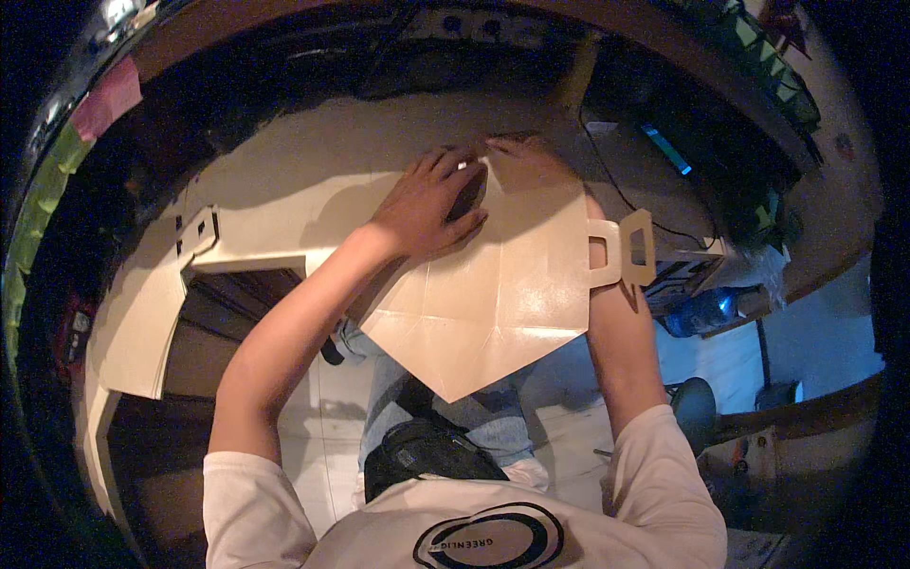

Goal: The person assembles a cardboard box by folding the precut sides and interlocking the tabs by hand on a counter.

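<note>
Cardboard [540,284]: left hand [434,204] atop, right forearm [621,346] beneath.

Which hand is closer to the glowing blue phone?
Right. The right hand is at the far edge of the tan card, left of the phone; the left hand, on the card, is farther left.

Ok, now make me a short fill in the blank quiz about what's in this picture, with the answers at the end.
1. The left hand rests on top of the cardboard sheet, while the right forearm passes ____ it.
2. Handles stick out past the sheet's ____ side in the picture.
3. The plastic bottle is coloured ____.
4. More cardboard lies toward the picture's ____ edge.

Answers: under; right; blue; left.
</note>
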{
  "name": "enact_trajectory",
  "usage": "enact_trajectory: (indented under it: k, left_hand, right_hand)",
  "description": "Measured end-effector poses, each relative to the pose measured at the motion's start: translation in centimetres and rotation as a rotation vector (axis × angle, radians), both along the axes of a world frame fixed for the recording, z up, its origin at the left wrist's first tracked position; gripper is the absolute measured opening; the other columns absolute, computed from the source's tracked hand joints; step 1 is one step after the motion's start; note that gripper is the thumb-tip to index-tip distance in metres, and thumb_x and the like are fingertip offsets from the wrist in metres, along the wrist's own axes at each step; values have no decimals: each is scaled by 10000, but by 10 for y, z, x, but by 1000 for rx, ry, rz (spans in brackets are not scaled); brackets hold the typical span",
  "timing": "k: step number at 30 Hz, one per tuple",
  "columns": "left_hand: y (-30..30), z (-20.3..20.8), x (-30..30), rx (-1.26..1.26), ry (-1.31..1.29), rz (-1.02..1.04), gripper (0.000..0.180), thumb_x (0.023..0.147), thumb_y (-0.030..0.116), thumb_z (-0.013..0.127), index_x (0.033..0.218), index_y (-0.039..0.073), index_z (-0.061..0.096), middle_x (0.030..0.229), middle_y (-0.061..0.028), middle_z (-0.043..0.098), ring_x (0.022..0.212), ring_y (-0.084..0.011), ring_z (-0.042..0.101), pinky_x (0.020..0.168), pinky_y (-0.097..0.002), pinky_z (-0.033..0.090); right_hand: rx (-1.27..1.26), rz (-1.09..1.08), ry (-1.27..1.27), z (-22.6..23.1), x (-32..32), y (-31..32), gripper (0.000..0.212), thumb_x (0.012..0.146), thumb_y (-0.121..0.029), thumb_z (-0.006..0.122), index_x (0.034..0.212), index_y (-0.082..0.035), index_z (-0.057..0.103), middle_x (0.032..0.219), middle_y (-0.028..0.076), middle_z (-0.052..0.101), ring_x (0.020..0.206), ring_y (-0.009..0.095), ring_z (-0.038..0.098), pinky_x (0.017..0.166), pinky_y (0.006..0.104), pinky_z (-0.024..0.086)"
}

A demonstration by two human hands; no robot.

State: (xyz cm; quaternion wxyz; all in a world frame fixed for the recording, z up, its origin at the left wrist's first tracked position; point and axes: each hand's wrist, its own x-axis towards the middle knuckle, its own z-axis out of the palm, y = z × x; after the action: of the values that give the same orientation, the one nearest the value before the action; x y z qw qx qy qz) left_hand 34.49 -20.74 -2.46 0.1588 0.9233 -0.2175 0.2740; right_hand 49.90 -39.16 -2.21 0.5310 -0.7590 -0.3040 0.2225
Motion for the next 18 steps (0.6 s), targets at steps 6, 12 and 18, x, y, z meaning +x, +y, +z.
enact_trajectory:
  k: [6,12,18]
  left_hand:
    - [1,-8,4,-52,89,103,787,936,504,613,1533,53,371,1503,-323,393,1378,-506,393,1176,-540,312]
    - [0,-4,1,-47,120,113,756,942,527,564,1526,74,403,1510,-324,382,1370,-509,391,1169,-530,315]
    - [-3,-6,5,-26,109,115,750,938,514,575,1532,92,400,1519,-322,369,1356,-515,399,1159,-541,331]
  right_hand:
    - [19,-4,-113,-5,-4,-10,401,883,-432,744,1104,-98,742,1014,94,750,890,244,705,774,393,562]
    - [7,-1,-205,-4,1,-12,419,868,-422,754,1130,-95,733,1035,100,745,907,252,700,794,394,560]
    - [-6,-8,-295,-4,2,-16,442,853,-412,764,1156,-92,723,1055,106,740,925,260,696,814,395,558]
